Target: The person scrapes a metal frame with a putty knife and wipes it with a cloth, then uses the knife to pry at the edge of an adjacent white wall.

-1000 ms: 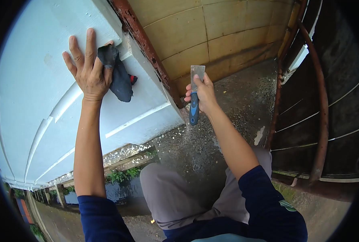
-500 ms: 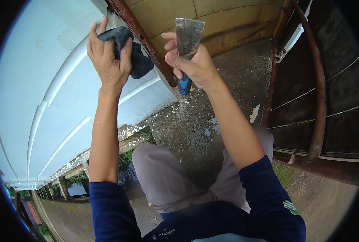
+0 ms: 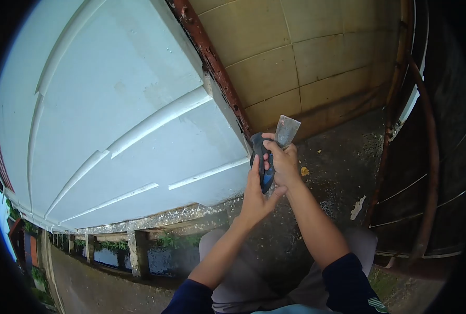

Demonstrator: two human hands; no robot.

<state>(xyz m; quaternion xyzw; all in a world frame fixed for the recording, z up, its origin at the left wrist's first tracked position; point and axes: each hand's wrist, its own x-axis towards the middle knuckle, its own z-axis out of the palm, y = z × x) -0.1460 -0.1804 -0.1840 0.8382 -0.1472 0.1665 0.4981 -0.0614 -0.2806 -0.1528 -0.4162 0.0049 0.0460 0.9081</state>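
Note:
My right hand [image 3: 286, 166] is closed around a paint scraper. The scraper's flat, worn metal blade [image 3: 287, 130] points up and away, and its blue and black handle [image 3: 267, 179] shows below the fingers. A soft dark piece, perhaps a glove or cloth [image 3: 257, 144], is bunched against the right fingers, which seem to pinch it. My left hand [image 3: 258, 194] lies close beside the right one, fingers stretched along the dark piece and thumb spread near the right wrist. Whether the left fingers also grip the dark piece is partly hidden.
A pale blue wall [image 3: 154, 120] with raised white mouldings fills the left. Beyond the hands stand a rusty red post [image 3: 214, 68] and a yellowish tiled wall [image 3: 316, 57]. A curved rusty pipe [image 3: 430, 172] is on the right, and wet rough ground [image 3: 343, 152] lies below.
Both hands have come together lower down beside the wall corner. The dark piece has moved from the left hand's grasp to against the right hand. The view has swung left.

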